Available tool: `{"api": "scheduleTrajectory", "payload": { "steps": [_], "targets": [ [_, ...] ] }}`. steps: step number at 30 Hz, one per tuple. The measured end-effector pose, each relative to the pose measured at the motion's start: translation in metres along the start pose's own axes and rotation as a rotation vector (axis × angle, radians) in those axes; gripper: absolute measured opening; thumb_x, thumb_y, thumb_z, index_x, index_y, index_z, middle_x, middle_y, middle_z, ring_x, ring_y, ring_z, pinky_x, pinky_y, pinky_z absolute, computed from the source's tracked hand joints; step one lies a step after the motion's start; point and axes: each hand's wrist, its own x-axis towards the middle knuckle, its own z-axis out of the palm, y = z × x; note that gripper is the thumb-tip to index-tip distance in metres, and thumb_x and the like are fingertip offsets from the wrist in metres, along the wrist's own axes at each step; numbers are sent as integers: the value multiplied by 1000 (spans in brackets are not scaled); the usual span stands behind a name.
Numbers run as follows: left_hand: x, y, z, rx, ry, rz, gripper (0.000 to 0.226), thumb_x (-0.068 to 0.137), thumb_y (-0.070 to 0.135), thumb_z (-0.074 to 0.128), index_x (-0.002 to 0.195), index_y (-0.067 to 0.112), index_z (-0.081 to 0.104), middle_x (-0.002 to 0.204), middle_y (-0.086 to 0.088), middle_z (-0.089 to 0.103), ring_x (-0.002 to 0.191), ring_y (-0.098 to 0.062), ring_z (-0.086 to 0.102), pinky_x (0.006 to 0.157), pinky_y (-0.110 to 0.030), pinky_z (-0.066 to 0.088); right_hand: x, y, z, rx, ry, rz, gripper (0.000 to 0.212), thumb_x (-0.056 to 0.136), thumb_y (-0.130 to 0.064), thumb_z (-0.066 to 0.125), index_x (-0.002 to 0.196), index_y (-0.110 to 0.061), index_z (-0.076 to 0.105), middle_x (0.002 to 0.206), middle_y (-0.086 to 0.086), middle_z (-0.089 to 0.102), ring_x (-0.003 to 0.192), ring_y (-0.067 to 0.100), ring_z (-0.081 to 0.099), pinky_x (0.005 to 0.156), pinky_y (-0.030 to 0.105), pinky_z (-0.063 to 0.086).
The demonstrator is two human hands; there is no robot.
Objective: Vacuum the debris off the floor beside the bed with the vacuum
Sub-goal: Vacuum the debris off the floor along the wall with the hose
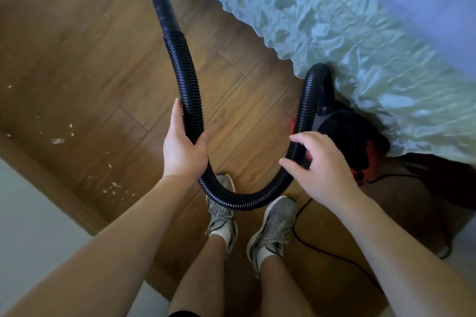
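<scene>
A black ribbed vacuum hose (188, 80) hangs in a U shape in front of me, ending in a smooth black nozzle (159, 0) that points away at the upper left. My left hand (183, 144) grips the hose on the left limb of the U. My right hand (322, 165) hovers at the right limb with fingers loosely curled; whether it touches the hose I cannot tell. The red and black vacuum body (355, 141) sits on the floor against the bed (334, 20). Pale debris bits (59, 140) lie scattered on the wooden floor at the left.
The bed's ruffled pale green skirt (386, 90) borders the floor on the right. A black power cord (322, 252) runs across the floor by my right shoe (273, 226). A white surface (31, 226) lies at the lower left. My left shoe (221, 208) stands under the hose loop.
</scene>
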Motion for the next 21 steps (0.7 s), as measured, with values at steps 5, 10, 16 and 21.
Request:
{"api": "scheduleTrajectory", "payload": {
  "steps": [5,10,16,21],
  "targets": [
    [-21,2,41,60,-65,30,88,97,13,65,159,42,11,151,16,46,136,-14,49,109,-49,48,-28,60,-17,36,121,187,58,88,-39,72,137,-14,55,135,-2,56,127,14,49,104,29,42],
    [-41,-4,70,103,-118,69,87,97,14,65,158,43,11,147,19,45,131,-16,53,102,-50,53,-53,117,-22,30,140,323,60,91,-41,68,143,-15,50,142,1,52,133,19,47,107,34,40],
    [-52,-12,104,131,-158,108,88,96,16,66,158,45,10,153,13,43,135,-19,52,102,-55,52,-67,169,-11,36,140,457,63,92,-43,67,145,-14,47,144,2,50,134,20,46,108,35,40],
    [-53,-21,128,156,-155,160,88,96,14,66,158,45,12,154,13,44,137,-19,50,107,-52,49,-71,204,3,61,141,531,62,90,-42,69,142,-14,50,139,3,53,129,23,51,107,40,44]
  ]
}}
